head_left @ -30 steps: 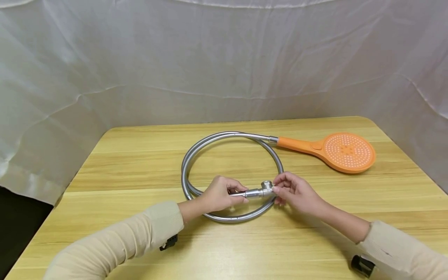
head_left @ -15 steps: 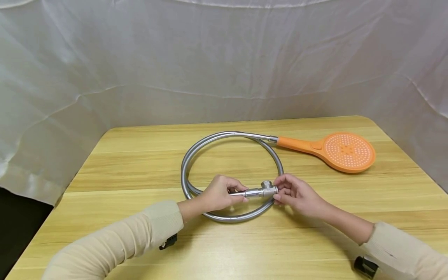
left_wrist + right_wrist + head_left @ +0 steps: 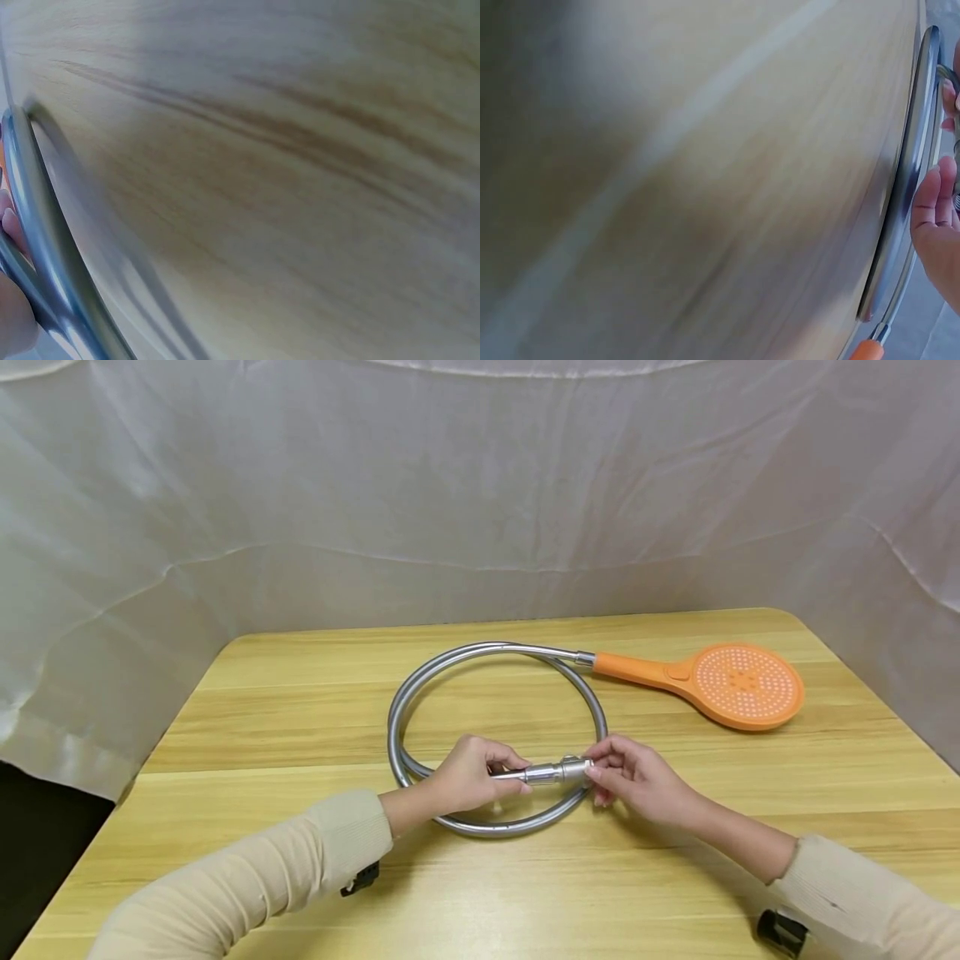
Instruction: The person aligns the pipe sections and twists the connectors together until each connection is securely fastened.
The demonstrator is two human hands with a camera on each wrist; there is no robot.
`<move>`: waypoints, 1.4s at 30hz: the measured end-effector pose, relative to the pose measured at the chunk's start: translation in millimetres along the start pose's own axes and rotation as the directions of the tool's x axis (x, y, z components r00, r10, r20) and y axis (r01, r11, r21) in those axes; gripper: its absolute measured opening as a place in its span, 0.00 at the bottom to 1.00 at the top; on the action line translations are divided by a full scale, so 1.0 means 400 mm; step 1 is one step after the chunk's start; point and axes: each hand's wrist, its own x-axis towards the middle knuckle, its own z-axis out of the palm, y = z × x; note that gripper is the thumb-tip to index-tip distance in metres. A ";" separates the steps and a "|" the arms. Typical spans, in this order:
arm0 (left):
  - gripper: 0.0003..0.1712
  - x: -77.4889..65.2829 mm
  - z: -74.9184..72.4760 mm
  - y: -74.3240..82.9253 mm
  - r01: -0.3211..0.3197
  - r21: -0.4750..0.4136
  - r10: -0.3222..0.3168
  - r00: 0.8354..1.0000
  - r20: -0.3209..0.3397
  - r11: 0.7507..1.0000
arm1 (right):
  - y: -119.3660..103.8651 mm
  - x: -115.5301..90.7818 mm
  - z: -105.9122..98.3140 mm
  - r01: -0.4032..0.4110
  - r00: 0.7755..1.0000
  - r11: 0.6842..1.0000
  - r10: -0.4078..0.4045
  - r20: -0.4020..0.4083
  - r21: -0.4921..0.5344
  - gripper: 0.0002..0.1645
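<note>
A grey metal shower hose point(image 3: 495, 831) lies coiled in a loop on the wooden table. At its far end it joins an orange shower head point(image 3: 746, 687), face up at the right. My left hand point(image 3: 472, 777) grips the hose's near end, just behind a chrome connector point(image 3: 542, 774). On that connector sits a small silver T-shaped pipe fitting point(image 3: 573, 768). Thumb and fingers of my right hand point(image 3: 637, 781) pinch the fitting's outer end and partly hide it. In the right wrist view the hose loop point(image 3: 911, 157) runs beside the right hand's fingers.
The wooden table point(image 3: 300, 693) spreads around the coil. Pale fabric point(image 3: 480, 485) hangs behind it and along both sides. A dark gap point(image 3: 37, 835) shows past the table's left edge. A black strap-on device point(image 3: 782, 932) sits under the right sleeve.
The fitting's side branch, upright half a second ago, has turned away and now shows less. My right fingers have regripped and turned with it; the left hand holds still.
</note>
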 end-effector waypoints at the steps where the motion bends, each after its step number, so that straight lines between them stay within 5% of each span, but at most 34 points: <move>1: 0.10 0.000 0.000 0.000 0.001 0.001 -0.001 1.000 0.000 1.000 | 0.000 0.000 0.000 -0.006 1.000 1.000 0.006 -0.002 -0.002 0.14; 21: 0.11 0.000 0.000 -0.004 -0.020 -0.003 0.020 1.000 -0.014 1.000 | 0.008 -0.006 -0.005 0.080 0.995 0.996 -0.083 0.057 0.046 0.20; 42: 0.10 -0.001 0.002 -0.006 -0.018 -0.010 0.018 1.000 -0.011 1.000 | 0.006 -0.003 -0.007 0.060 0.997 0.998 -0.058 0.057 -0.033 0.18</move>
